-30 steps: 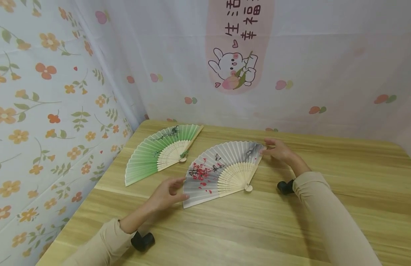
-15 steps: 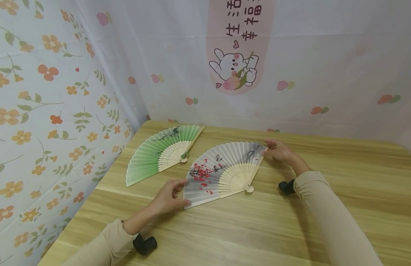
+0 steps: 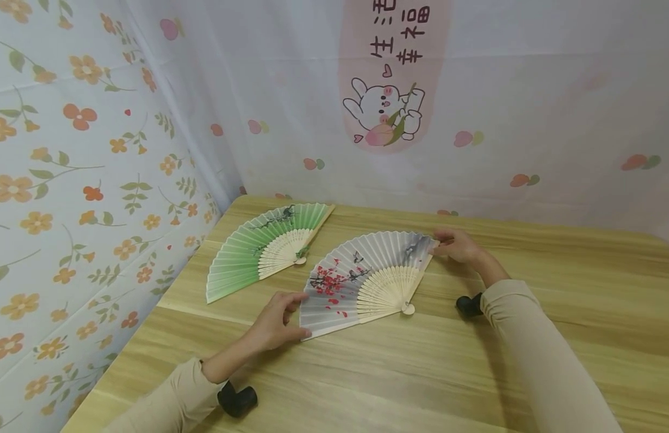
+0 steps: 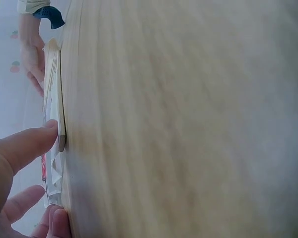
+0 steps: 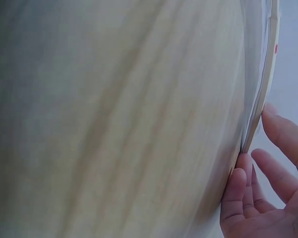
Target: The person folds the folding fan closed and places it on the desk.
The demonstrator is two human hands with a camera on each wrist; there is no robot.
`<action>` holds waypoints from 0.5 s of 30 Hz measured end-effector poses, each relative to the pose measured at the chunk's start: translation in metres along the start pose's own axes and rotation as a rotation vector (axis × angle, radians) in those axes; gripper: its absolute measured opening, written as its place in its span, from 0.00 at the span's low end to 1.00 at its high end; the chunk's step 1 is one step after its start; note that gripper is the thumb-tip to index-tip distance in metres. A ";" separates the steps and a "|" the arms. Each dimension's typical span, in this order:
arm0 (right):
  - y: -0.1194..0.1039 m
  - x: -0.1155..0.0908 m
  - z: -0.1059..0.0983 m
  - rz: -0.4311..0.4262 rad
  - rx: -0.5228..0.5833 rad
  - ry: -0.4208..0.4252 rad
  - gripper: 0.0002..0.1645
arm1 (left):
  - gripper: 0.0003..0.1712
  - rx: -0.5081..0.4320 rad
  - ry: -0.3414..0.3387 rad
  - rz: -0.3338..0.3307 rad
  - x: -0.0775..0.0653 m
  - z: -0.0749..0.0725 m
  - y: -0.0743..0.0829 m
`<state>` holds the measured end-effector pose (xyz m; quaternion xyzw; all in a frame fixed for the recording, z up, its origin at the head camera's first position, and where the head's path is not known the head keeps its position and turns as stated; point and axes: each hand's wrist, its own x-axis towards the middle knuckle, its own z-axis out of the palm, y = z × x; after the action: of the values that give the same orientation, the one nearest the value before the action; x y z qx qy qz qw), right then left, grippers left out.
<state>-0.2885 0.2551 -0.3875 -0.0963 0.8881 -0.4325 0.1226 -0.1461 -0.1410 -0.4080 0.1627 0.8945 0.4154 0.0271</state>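
An opened grey folding fan with red blossoms lies spread on the wooden table in the head view, its pale ribs meeting at a pivot on the near right. The left hand holds its left corner; the left wrist view shows the thumb against the outer stick and fingertips at the pleated edge. At the far right end, the right hand holds the other outer stick, with the thumb on it and the fingers by the table surface. Behind, to the left, lies an opened green folding fan, touched by neither hand.
The wooden table runs back to a white printed curtain. A floral curtain borders its left side. Black wrist-worn devices sit under both cuffs, close to the tabletop.
The left thumb and fingers have come in onto the fan's left corner. The right fingers have drawn slightly closer on its right end. Both fans keep nearly the same place.
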 end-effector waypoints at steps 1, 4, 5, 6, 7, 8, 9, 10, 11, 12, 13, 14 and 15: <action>0.000 0.000 0.000 -0.002 -0.004 0.001 0.34 | 0.35 0.002 0.001 0.003 0.000 0.000 0.000; 0.001 0.000 -0.001 -0.009 -0.019 0.002 0.34 | 0.36 0.005 0.003 0.009 0.000 0.000 0.000; 0.001 0.000 -0.001 -0.011 -0.021 0.002 0.34 | 0.36 0.005 0.004 0.008 0.000 0.000 0.000; 0.001 0.000 -0.001 -0.015 -0.024 0.001 0.34 | 0.36 0.006 0.005 0.008 0.000 0.000 0.001; 0.002 0.000 -0.002 -0.019 -0.025 -0.002 0.34 | 0.35 0.007 0.005 0.005 0.000 0.000 0.001; 0.002 0.000 -0.002 -0.024 -0.027 -0.006 0.33 | 0.35 0.008 0.005 0.001 0.000 0.000 0.001; 0.001 0.000 -0.002 -0.027 -0.028 -0.009 0.33 | 0.35 0.008 0.005 -0.002 0.000 0.000 0.002; 0.002 0.000 -0.002 -0.032 -0.028 -0.011 0.33 | 0.36 0.010 0.006 -0.005 0.000 0.000 0.002; 0.002 0.000 -0.002 -0.035 -0.030 -0.012 0.33 | 0.36 0.013 0.007 -0.007 0.000 0.000 0.002; 0.002 0.000 -0.002 -0.036 -0.029 -0.016 0.33 | 0.36 0.016 0.007 -0.010 0.000 0.000 0.002; 0.002 0.000 -0.002 -0.038 -0.028 -0.019 0.33 | 0.36 0.019 0.007 -0.013 0.000 -0.001 0.002; 0.002 0.000 -0.003 -0.039 -0.029 -0.021 0.33 | 0.36 0.024 0.008 -0.014 -0.001 -0.001 0.002; 0.002 0.000 -0.003 -0.041 -0.029 -0.022 0.32 | 0.37 0.030 0.010 -0.015 -0.001 -0.001 0.002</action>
<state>-0.2891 0.2585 -0.3876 -0.1209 0.8907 -0.4207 0.1223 -0.1452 -0.1410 -0.4056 0.1546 0.9020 0.4025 0.0234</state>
